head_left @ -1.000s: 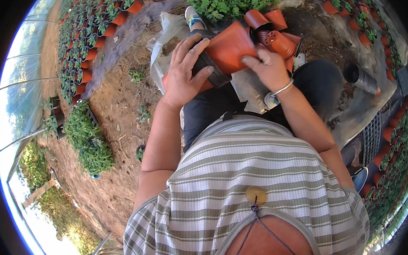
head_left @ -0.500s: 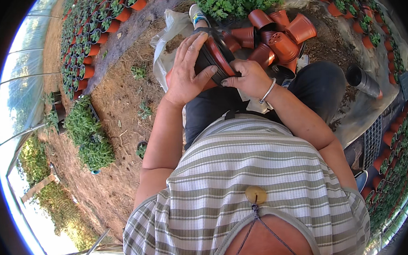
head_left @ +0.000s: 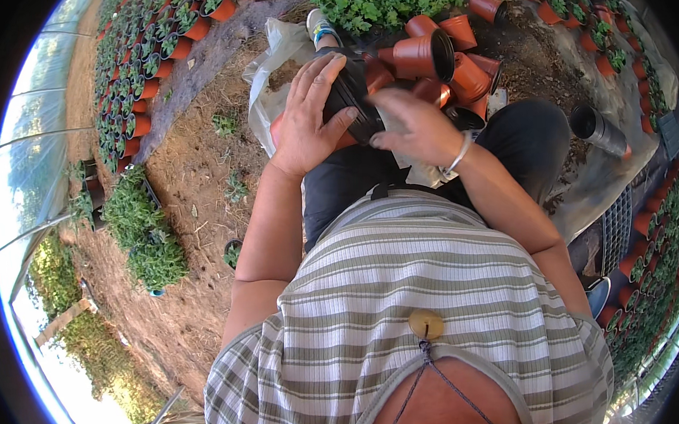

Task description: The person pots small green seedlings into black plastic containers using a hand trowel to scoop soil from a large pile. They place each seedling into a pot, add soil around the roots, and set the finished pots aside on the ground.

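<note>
The left hand (head_left: 309,128) clasps the black pots (head_left: 354,96) over the person's lap, fingers and thumb spread round them, while the blurred right hand (head_left: 421,129), thumb and fingers apart, is at their rim, near loose red pots (head_left: 417,57).

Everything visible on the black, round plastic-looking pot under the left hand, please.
The black, round plastic-looking pot has raised bands around it near its right end. It lies on its side above the dark trousers, axis running roughly left to right. The bare left hand grips it, fingers over the far side, thumb nearer, hiding much of the wall. The bare right hand, blurred, is at its right end; contact can't be told. No damage shows.
</note>
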`<action>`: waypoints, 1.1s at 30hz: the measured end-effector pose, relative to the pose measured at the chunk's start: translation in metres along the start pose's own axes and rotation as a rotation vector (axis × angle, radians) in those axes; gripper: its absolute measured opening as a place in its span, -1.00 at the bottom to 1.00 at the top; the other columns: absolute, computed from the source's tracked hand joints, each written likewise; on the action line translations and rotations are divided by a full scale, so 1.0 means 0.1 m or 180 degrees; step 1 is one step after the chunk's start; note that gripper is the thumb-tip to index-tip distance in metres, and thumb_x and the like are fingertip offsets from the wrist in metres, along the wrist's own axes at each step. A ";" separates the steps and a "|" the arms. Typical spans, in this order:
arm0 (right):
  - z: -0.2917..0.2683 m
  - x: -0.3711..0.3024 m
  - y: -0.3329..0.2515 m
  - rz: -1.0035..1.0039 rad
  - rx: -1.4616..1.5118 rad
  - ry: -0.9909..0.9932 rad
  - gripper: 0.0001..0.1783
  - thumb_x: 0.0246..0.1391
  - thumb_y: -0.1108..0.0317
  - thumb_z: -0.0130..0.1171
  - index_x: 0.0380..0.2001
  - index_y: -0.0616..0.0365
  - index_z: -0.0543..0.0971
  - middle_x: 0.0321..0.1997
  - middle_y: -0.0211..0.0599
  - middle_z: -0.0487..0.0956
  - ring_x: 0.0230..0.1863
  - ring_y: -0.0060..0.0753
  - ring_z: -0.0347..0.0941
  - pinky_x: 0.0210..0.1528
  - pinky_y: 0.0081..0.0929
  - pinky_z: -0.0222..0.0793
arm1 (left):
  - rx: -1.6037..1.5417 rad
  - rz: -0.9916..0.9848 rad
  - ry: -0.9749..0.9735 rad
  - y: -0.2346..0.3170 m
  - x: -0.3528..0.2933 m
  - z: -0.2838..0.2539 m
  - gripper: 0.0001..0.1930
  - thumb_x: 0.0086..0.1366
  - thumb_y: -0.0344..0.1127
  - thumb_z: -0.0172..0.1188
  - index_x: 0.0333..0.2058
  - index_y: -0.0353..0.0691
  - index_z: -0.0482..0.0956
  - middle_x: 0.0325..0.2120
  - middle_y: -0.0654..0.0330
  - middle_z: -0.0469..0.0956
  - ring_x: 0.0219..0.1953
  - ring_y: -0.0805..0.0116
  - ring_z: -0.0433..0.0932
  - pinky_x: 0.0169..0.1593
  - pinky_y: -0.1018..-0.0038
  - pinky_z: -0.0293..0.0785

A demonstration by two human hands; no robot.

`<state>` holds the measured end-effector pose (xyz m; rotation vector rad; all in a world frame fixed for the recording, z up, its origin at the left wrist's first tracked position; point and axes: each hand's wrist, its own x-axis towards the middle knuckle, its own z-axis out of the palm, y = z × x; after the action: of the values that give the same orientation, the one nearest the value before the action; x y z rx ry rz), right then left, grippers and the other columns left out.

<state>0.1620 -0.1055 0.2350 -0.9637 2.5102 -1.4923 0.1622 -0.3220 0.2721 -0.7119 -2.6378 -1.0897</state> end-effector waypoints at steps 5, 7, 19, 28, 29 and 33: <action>0.17 0.09 0.03 0.0717 0.0285 -0.0726 -0.64 -0.05 0.18 0.32 -0.29 0.22 0.54 -0.30 -0.10 0.52 -0.25 -0.04 0.48 -0.20 -0.28 0.36 | 0.0115 -0.0003 0.0056 0.01 -0.04 0.00 -0.31 0.01 -0.34 0.30 0.18 -0.18 0.30 0.14 -0.01 0.31 0.20 -0.10 0.23 0.27 0.14 0.12; 0.24 0.06 0.04 0.0337 0.0154 -0.0097 -0.69 -0.06 0.19 0.33 -0.40 0.22 0.55 -0.38 -0.11 0.53 -0.35 -0.06 0.48 -0.26 -0.29 0.36 | -0.0026 -0.0082 0.0062 0.03 -0.04 -0.02 -0.32 0.02 -0.36 0.27 0.18 -0.18 0.31 0.16 -0.01 0.29 0.23 -0.06 0.21 0.28 0.19 0.11; -0.44 -0.05 0.18 0.0179 -0.1249 0.1431 -0.49 -0.03 0.29 0.29 0.01 0.25 0.46 -0.05 -0.07 0.49 -0.07 -0.18 0.50 -0.06 -0.36 0.43 | -0.0005 -0.0043 0.0044 -0.07 -0.04 -0.07 -0.33 0.00 -0.34 0.31 0.15 -0.18 0.33 0.14 0.01 0.31 0.20 -0.08 0.23 0.26 0.16 0.14; 0.28 0.05 0.06 0.0083 0.0052 -0.0329 -0.66 -0.14 0.16 0.34 -0.47 0.22 0.53 -0.44 -0.08 0.51 -0.31 -0.01 0.46 -0.18 -0.17 0.32 | 0.0021 -0.0174 -0.0047 0.05 -0.05 -0.03 -0.32 0.02 -0.37 0.25 0.19 -0.19 0.31 0.19 -0.02 0.26 0.26 -0.04 0.18 0.29 0.23 0.08; 0.30 0.05 0.07 0.0053 0.0046 -0.0161 -0.66 -0.14 0.16 0.34 -0.47 0.22 0.53 -0.44 -0.08 0.50 -0.32 0.00 0.45 -0.19 -0.16 0.32 | 0.0013 -0.0178 -0.0018 0.05 -0.05 -0.03 -0.32 0.02 -0.38 0.25 0.19 -0.19 0.31 0.18 -0.02 0.26 0.26 -0.04 0.18 0.29 0.23 0.08; 0.32 0.02 0.05 0.0111 -0.0031 0.0263 -0.64 -0.14 0.14 0.35 -0.45 0.22 0.53 -0.45 -0.10 0.50 -0.35 -0.02 0.44 -0.24 -0.18 0.32 | -0.0114 -0.0146 0.0023 0.03 -0.03 -0.03 -0.30 -0.02 -0.38 0.31 0.17 -0.18 0.31 0.16 -0.01 0.28 0.22 -0.09 0.21 0.27 0.16 0.13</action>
<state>0.1690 -0.1297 0.2149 -0.8723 2.5788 -1.5420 0.1660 -0.3234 0.2754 -0.6561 -2.6471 -1.1522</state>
